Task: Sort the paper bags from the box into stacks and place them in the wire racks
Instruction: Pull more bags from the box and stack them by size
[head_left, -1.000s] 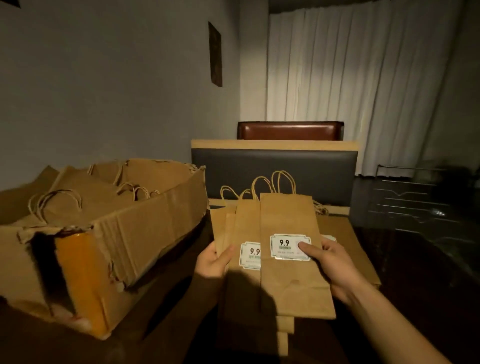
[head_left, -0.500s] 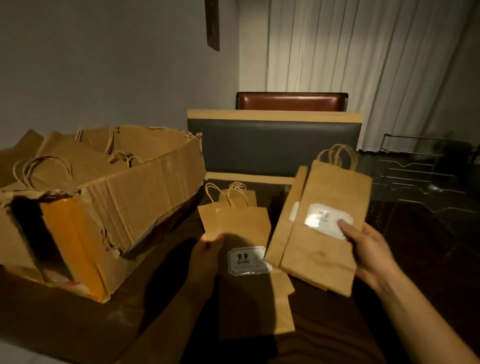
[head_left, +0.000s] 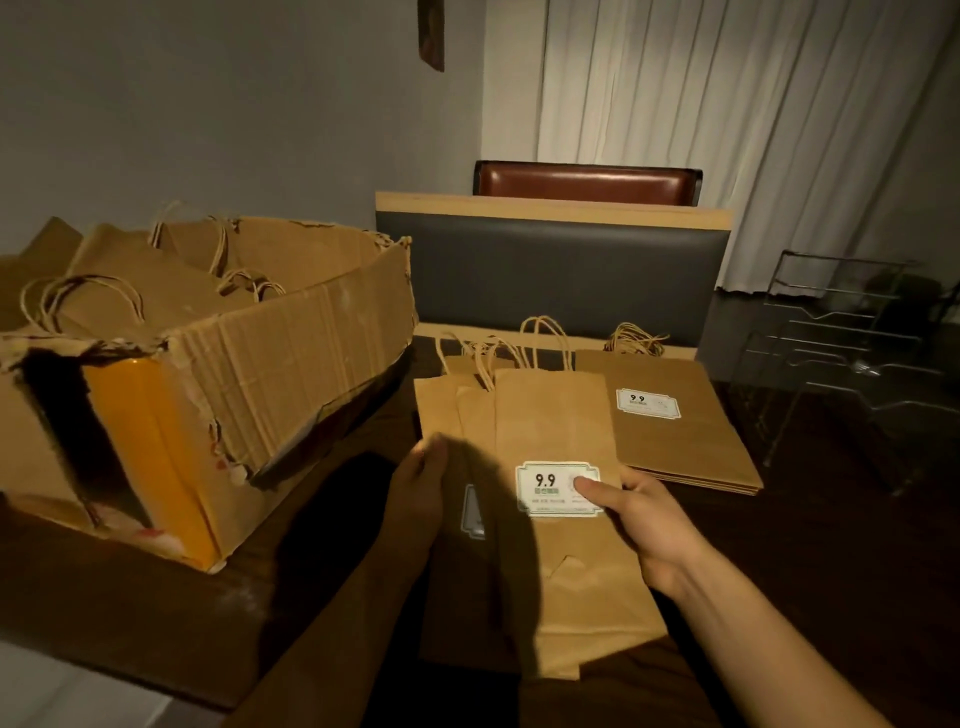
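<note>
Brown paper bags (head_left: 550, 431) fan out between your two hands above the bench (head_left: 831, 545).
Your right hand (head_left: 644, 525) pinches the front bag, thumb on its 9.9 label (head_left: 558, 488); your left hand (head_left: 421, 493) grips the others' edge, fingers curled. A stack (head_left: 680, 431) lies just right; box (head_left: 208, 374) left, wire racks (head_left: 852, 353) far right.

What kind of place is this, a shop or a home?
Probably a restaurant or cafe after hours: a padded booth seat behind a dark table, price-stickered paper bags being sorted, wire racks beside drawn curtains.
</note>
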